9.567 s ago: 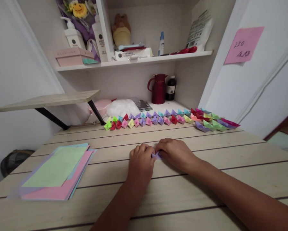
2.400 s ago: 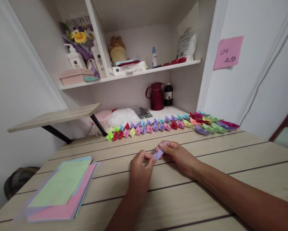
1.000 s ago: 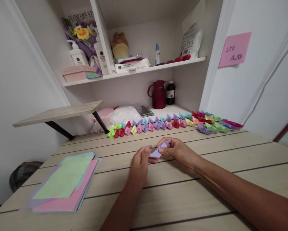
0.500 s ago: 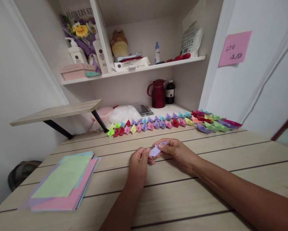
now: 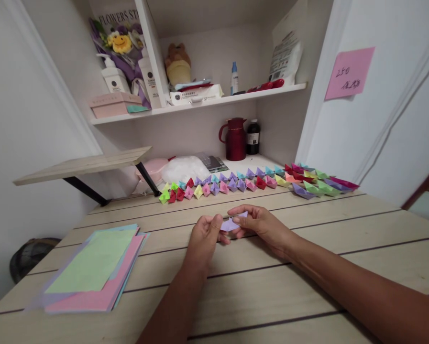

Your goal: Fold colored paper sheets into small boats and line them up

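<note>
A small folded purple paper piece [image 5: 230, 223] is held just above the wooden table [image 5: 271, 286], near its middle. My left hand [image 5: 204, 238] pinches its left end and my right hand [image 5: 260, 224] pinches its right end, fingers closed on it. Beyond my hands a long row of small folded paper boats [image 5: 221, 185] in many colours runs along the table's far edge, with larger folded boats [image 5: 318, 185] at its right end.
A stack of coloured paper sheets [image 5: 92, 267] lies at the near left. A small raised wooden shelf [image 5: 85, 165] juts out at the far left. A red jug [image 5: 235, 138], a dark bottle [image 5: 253, 136] and a white bag [image 5: 183, 168] sit behind the boats.
The purple piece has gone from pressed flat on the table to lifted between both hands; over the last second the hands lowered slightly and pulled its ends apart.
</note>
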The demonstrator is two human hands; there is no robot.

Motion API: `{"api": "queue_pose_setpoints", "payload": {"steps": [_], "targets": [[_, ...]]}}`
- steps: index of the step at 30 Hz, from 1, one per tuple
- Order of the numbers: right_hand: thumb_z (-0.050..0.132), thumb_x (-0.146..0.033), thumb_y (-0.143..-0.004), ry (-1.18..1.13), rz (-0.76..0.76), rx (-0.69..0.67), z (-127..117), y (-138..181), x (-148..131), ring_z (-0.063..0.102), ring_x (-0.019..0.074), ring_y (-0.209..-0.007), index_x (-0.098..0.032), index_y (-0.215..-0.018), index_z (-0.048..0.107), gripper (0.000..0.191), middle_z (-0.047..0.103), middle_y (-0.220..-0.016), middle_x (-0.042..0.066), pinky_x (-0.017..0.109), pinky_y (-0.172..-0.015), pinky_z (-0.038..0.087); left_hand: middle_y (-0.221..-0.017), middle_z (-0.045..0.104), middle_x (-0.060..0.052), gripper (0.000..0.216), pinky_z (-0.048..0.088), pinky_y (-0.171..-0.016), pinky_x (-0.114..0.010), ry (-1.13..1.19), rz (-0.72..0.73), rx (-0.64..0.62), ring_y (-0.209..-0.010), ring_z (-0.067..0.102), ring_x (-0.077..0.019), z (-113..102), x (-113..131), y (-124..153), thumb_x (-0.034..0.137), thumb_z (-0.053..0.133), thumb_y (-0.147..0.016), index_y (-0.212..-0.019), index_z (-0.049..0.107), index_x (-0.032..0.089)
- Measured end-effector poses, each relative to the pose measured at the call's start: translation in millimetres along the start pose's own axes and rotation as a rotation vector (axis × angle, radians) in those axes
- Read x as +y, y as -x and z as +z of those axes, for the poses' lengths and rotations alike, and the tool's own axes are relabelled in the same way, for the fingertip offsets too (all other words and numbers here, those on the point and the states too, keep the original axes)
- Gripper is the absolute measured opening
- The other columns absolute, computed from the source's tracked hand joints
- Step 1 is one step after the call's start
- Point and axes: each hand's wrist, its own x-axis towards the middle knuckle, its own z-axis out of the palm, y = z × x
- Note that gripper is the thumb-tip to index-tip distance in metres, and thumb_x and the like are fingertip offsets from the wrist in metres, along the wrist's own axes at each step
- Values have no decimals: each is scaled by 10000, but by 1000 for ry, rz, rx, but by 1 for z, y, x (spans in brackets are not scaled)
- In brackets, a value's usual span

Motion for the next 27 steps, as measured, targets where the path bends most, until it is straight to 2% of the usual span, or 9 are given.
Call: {"api": "queue_pose_setpoints", "payload": {"steps": [5,10,13,18,22,27], "targets": [[794,-362,-663,76,-50,4,4,2,-3,652,144,-571,-152,-928,644,370,679,-614,-6,309,-657,535,-612,650,-13,317,425,-579,-222,-78,-74,-41,-507,561,-99,-2,1,-1,418,758,-650,-704,655,123],[753,-337,-726,67,-72,-22,5,2,-1,680,157,-619,-176,-1031,616,371,677,-652,-21,296,-682,516,-545,621,2,194,397,-531,-203,-89,-77,36,-462,518,-80,-1,-1,0,302,722,-661,-689,675,115],[669,-343,-811,-9,-56,-24,4,2,0,687,147,-638,-184,-1099,589,338,710,-766,10,287,-703,503,-538,612,2,185,392,-522,-200,-100,-53,75,-460,511,-82,1,-3,0,297,695,-676,-699,669,115],[558,-364,-880,-30,-31,-12,2,1,0,699,172,-650,-157,-1117,589,316,716,-762,44,338,-780,493,-568,608,-8,223,401,-524,-210,-167,3,84,-472,508,-91,-1,-9,-3,336,628,-728,-749,642,115],[595,-377,-841,41,-26,-68,-3,0,1,696,178,-695,-177,-1123,577,346,703,-849,46,355,-781,493,-579,580,4,199,404,-528,-220,-287,101,82,-498,509,-107,-5,-15,-6,336,568,-766,-732,604,144],[702,-304,-724,174,-111,-73,-8,-6,3,645,157,-694,-185,-1106,556,426,610,-719,-26,305,-711,481,-616,573,16,115,412,-582,-232,-442,196,92,-598,554,-138,-7,-19,-7,255,529,-780,-734,600,177]]}}
